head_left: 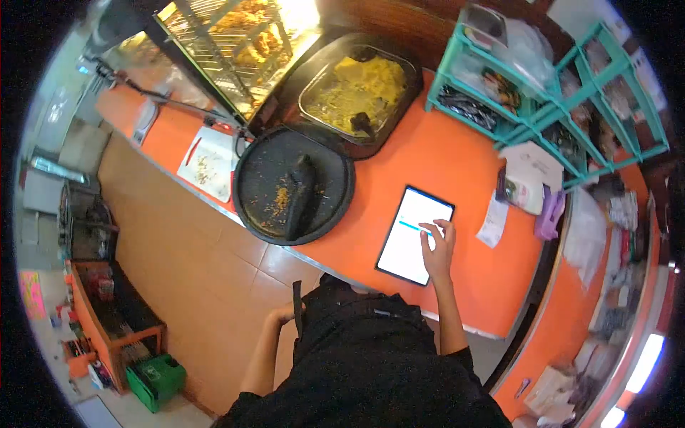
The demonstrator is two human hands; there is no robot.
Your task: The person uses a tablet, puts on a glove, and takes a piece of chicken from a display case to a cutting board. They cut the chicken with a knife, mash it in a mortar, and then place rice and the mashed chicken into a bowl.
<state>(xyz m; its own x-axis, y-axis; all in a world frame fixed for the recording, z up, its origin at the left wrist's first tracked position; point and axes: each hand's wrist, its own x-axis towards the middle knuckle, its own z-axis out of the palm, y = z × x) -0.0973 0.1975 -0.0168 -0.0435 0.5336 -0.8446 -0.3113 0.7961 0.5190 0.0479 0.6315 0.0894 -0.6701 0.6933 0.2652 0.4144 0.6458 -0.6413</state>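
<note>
Orange countertop (396, 171) spreads out in front of the person. Close to the body, the left hand (287, 313) is beside a dark strap (297, 307), partly hidden, so I cannot tell whether it grips anything. The right hand (440, 248) is over the lit tablet (401, 250), fingers bent and loosely parted, pinching nothing; whether a fingertip touches the screen is unclear. Just right of that hand lies a paper slip (492, 222). Well to its left sits a round black mortar (260, 171) with a pestle (302, 189) lying in it. Beyond the hand are a tray (413, 82) of yellow food (364, 84) and, off to the right, a teal rack (465, 121).
</note>
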